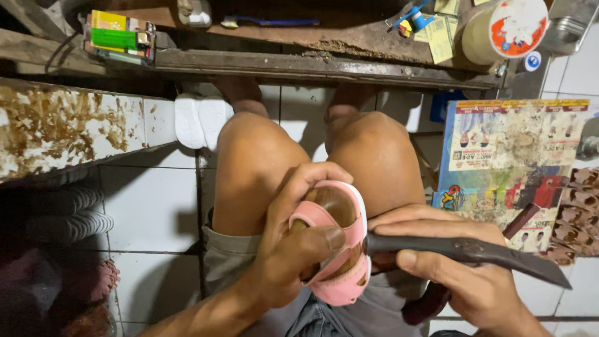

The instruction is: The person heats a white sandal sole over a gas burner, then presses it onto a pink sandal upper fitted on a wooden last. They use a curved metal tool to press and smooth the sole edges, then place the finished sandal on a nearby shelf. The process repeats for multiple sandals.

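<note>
- A small pink sandal [340, 249] is being gripped by the left hand [293, 243], fingers curled over its upper rim and the thumb pressed flat against the brown insole — the hand is closed firmly around the shoe.
- The sandal is being held just above the person's lap, in front of the two bare knees [262, 156], with its open side turned toward the camera and its white-edged sole facing away.
- A pair of dark metal shears [474, 253] is being held by the right hand [462, 268], the fingers wrapped around it and the thumb laid along its underside; the hand is closed on the tool.
- The near end of the shears is being kept against the right edge of the sandal, while the pointed far end is sticking out to the right.
- Grey shorts [249, 262] are being worn, and a white tiled floor [156, 212] is showing beneath the legs.
- A worn wooden workbench [324, 59] is lying across the top of the view — a yellow and green box [115, 37] is resting on it at the left, a round tub [505, 28] at the right.
- A colourful printed board [511, 162] is leaning at the right, beside a row of brown soles [577, 212].
</note>
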The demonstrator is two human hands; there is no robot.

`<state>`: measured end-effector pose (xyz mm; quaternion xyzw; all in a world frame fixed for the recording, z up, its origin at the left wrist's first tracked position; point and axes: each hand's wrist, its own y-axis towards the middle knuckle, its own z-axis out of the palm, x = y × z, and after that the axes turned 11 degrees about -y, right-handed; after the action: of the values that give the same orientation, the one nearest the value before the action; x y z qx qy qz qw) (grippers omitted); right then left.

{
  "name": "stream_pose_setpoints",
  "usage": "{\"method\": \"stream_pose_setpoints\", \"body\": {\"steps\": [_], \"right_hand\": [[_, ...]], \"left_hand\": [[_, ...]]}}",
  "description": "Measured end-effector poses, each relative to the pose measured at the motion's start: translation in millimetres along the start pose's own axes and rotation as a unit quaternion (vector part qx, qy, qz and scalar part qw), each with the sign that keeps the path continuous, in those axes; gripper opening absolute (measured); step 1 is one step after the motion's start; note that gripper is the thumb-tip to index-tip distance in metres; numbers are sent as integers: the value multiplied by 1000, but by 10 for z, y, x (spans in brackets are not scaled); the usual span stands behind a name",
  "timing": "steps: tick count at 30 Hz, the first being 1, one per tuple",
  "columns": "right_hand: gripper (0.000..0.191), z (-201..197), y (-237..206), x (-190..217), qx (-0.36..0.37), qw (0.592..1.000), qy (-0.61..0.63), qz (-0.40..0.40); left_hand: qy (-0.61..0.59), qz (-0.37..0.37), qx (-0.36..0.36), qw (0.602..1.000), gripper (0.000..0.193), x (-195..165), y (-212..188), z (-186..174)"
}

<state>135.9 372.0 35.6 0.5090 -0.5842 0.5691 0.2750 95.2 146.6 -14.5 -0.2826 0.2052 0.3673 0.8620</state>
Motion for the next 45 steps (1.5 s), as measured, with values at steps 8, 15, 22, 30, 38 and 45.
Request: {"method": "stream_pose_setpoints", "body": {"steps": [8,15,22,30,38,45], "right_hand": [[31,-346,82,-44,155,976,-151,-37],[33,-53,-36,-75,17,998,54,15],[33,-263,-22,-106,57,992,12,112],[28,-504,370,50,224,963,-108,-100],[42,-789,-47,-1300,-168,965,19,199],[42,-827,-265,-3025,-377,875,-247,178]], "left_hand": [[56,-46,-1,997,52,-45,24,26],[-35,-51,6,998,57,-39,26,-7],[-38,-106,3,994,57,-29,-12,-3],[70,-105,75,989,55,-59,39,-27],[92,-97,48,990,100,-248,-201,366],[114,-46,16,992,117,121,-282,577]]}}
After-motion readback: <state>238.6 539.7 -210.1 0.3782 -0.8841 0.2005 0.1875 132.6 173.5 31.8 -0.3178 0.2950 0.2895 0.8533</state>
